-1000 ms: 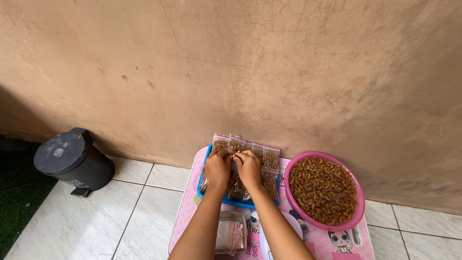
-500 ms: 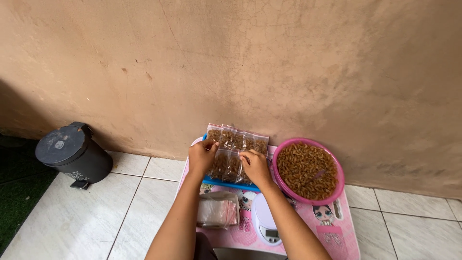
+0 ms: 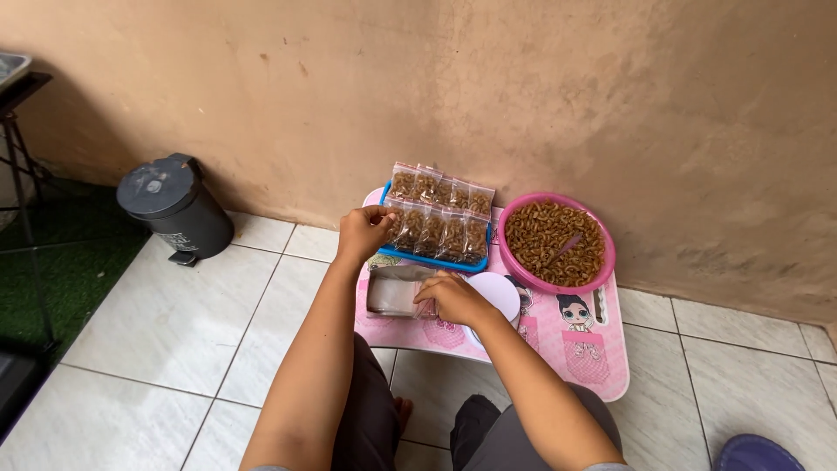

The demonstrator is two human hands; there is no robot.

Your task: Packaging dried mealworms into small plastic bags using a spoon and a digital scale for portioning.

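The person sits on the tiled floor (image 3: 174,331) with knees under a small pink table (image 3: 602,358).

Nearest on the table, the right hand (image 3: 455,297) rests on the right end of a stack of empty clear bags (image 3: 394,293) with red strips. The fingers curl down onto the stack; whether they pinch a bag cannot be told. A white scale (image 3: 499,292) lies just right of this hand, partly covered by it.

Farther out, the left hand (image 3: 364,232) is loosely clenched at the near left corner of a blue tray (image 3: 436,259). Its fingers touch the leftmost of the filled bags (image 3: 440,218); a firm grasp cannot be confirmed. The filled bags hold brown pasta and stand in two rows inside the tray, leaning toward the wall (image 3: 523,96).

To the right of the tray, a pink bowl (image 3: 602,262) holds loose brown pasta (image 3: 545,235) with a pink spoon (image 3: 567,247) lying in it.

At the far left, a dark bin (image 3: 174,205) with a pedal stands on the floor against the wall.
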